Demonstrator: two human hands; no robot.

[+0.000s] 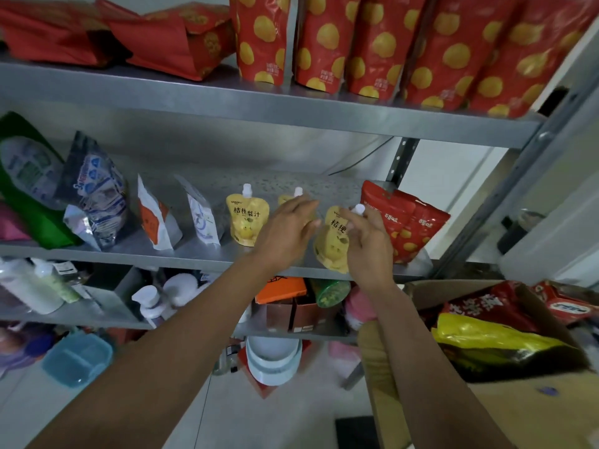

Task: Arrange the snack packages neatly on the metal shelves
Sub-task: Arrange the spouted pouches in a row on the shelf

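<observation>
Three yellow spouted juice pouches stand in a row on the middle metal shelf. The left pouch stands free. My left hand covers the middle pouch, fingers relaxed and spread; only its white cap and top corner show. My right hand pinches the right pouch near its white cap, at the shelf's front edge. A red packet with yellow dots leans just right of that pouch.
White, silvery-blue and green bags stand on the same shelf to the left. Red dotted bags line the top shelf. An open cardboard box of snack packs sits at lower right. Bottles and boxes fill the lower shelves.
</observation>
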